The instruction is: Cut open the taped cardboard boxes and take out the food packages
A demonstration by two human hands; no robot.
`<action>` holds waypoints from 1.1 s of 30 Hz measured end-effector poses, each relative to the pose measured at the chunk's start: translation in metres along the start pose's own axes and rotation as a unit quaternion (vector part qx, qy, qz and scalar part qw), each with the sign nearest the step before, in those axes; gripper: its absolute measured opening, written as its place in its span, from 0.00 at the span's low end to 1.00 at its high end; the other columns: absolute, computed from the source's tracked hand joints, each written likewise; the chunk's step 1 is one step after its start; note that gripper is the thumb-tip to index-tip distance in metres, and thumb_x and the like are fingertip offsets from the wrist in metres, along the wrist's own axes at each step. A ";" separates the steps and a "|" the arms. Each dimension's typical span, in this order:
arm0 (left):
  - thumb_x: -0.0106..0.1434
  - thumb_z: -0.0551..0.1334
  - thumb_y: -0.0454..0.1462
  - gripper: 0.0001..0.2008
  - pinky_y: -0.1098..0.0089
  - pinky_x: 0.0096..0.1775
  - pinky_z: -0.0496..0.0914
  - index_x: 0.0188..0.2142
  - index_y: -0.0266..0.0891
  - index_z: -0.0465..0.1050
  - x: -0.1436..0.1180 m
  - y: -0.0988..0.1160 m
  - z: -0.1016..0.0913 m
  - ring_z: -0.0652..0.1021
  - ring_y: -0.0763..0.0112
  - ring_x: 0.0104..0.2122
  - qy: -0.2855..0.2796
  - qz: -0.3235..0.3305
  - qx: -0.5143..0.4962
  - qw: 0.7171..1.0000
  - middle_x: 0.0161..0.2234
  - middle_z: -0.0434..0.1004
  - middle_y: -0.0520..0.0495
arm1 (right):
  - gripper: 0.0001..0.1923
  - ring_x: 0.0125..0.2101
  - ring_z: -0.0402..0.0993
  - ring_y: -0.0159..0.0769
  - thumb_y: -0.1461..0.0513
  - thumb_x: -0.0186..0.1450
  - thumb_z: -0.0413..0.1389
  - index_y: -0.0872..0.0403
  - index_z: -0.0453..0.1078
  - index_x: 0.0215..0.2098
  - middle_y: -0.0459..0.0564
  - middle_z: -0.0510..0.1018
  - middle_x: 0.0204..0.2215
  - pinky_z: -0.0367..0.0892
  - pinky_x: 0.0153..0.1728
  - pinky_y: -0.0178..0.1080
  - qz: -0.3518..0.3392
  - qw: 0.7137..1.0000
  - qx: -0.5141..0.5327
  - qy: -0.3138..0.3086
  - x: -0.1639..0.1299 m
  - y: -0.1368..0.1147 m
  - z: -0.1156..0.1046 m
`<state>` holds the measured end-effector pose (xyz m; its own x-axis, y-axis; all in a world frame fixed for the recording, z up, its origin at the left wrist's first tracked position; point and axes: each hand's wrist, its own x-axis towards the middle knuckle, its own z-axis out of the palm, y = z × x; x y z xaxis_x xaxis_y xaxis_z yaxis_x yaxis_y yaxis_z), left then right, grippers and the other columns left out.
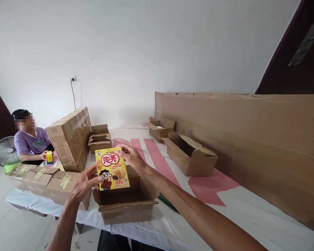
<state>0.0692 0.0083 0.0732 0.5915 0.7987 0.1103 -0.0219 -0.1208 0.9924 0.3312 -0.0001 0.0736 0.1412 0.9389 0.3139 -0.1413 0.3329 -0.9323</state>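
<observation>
A yellow snack box [112, 169] with a cartoon figure and red lettering is held upright between both hands, its front facing me. My left hand [86, 183] grips its lower left side, thumb on the front. My right hand [132, 157] holds the upper right corner. Right below the snack box stands an open cardboard box [128, 214] with its flaps spread. Its inside is dark, and the part behind the snack box is hidden.
Taped cardboard boxes [60, 186] line the left table edge, with a stack of cartons [68, 139] behind. Open cardboard boxes [189, 157] stand farther back on the cloth-covered table [251, 216]. A tall cardboard sheet [238, 132] borders the right. At left, a person [32, 143] holds a tape dispenser [49, 157] near a fan [6, 151].
</observation>
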 end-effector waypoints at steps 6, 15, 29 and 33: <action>0.53 0.80 0.51 0.40 0.71 0.31 0.74 0.62 0.38 0.76 0.020 -0.007 -0.005 0.86 0.53 0.45 0.090 0.062 -0.035 0.993 0.55 0.85 0.35 | 0.39 0.52 0.81 0.51 0.42 0.62 0.67 0.49 0.65 0.64 0.55 0.84 0.50 0.79 0.51 0.52 -0.017 0.999 -0.028 -0.041 -0.009 0.017 0.002; 0.54 0.79 0.49 0.58 0.72 0.32 0.71 0.78 0.46 0.53 0.052 -0.028 -0.025 0.84 0.54 0.45 0.020 0.036 0.039 0.998 0.51 0.85 0.39 | 0.29 0.58 0.78 0.52 0.52 0.67 0.61 0.47 0.66 0.64 0.56 0.81 0.59 0.75 0.59 0.56 -0.064 0.991 -0.107 -0.047 -0.006 0.049 0.009; 0.53 0.76 0.44 0.56 0.73 0.30 0.74 0.77 0.44 0.55 0.074 -0.067 -0.034 0.84 0.56 0.44 0.019 -0.017 0.055 0.998 0.49 0.83 0.39 | 0.18 0.54 0.79 0.51 0.51 0.65 0.62 0.50 0.70 0.49 0.58 0.82 0.56 0.75 0.56 0.55 -0.028 0.991 -0.127 -0.039 0.001 0.087 -0.001; 0.53 0.76 0.44 0.56 0.73 0.31 0.73 0.77 0.46 0.54 0.075 -0.068 -0.035 0.84 0.56 0.45 0.011 -0.024 0.053 0.998 0.50 0.84 0.39 | 0.18 0.55 0.78 0.52 0.51 0.65 0.63 0.50 0.70 0.48 0.58 0.83 0.55 0.74 0.58 0.57 -0.028 0.991 -0.126 -0.033 0.001 0.089 -0.002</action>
<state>0.0867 0.0975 0.0155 0.5725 0.8174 0.0647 0.0925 -0.1427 0.9854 0.3209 0.0303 -0.0091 0.0765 0.9263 0.3689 0.1145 0.3594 -0.9261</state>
